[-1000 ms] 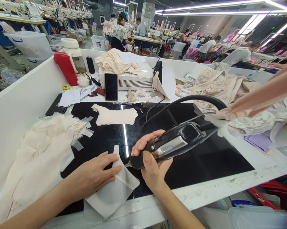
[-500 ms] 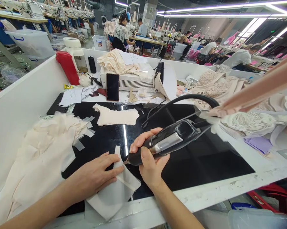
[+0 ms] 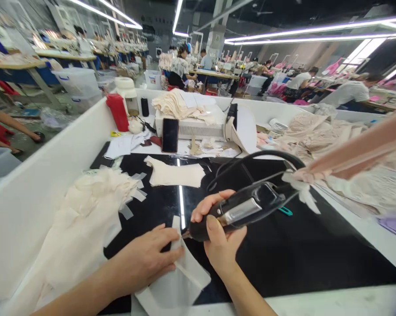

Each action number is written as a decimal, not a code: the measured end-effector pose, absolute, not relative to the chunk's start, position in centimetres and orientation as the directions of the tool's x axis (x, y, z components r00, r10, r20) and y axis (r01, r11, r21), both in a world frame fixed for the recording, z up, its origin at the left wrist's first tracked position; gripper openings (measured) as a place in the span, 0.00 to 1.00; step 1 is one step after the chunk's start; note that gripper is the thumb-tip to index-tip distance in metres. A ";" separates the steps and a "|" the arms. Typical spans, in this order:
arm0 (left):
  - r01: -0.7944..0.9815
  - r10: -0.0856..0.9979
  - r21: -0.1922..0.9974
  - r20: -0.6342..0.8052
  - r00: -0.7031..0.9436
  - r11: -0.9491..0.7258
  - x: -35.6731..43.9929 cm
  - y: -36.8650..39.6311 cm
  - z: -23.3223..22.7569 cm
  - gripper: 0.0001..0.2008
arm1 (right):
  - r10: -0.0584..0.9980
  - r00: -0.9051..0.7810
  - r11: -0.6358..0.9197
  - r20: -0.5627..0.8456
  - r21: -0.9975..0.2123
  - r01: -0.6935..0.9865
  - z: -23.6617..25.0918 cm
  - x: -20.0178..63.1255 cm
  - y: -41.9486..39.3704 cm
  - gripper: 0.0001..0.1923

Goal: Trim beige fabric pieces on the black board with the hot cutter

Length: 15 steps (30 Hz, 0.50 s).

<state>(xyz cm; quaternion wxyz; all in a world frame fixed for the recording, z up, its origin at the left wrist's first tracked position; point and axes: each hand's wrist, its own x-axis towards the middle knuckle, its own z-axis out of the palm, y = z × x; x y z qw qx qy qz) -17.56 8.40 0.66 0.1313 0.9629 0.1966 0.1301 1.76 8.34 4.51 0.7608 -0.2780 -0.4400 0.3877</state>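
Observation:
My left hand lies flat, fingers spread, pressing a white fabric piece onto the glossy black worktop near its front edge. My right hand grips a black corded hand tool; its tip touches the upper edge of the fabric piece beside my left fingertips. The tool's black cable arcs up and back over the worktop. A strip of beige cloth is tied to the tool's rear end and runs off to the right.
A heap of cream fabric pieces lies at left by the white wall. A cream piece, phone, white box, red bottle and lace pile are behind. Other people work at far tables.
The view has shifted left and tilted down, so everything sits further right in frame. The tool tip stays at the fabric's upper edge; both hands keep their hold.

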 end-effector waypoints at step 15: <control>0.414 0.474 0.231 0.402 0.783 -0.880 -16.9 8.3 -3.3 0.11 | 0.870 0.373 0.446 0.323 -0.839 -0.313 4.8 2.3 8.2 0.18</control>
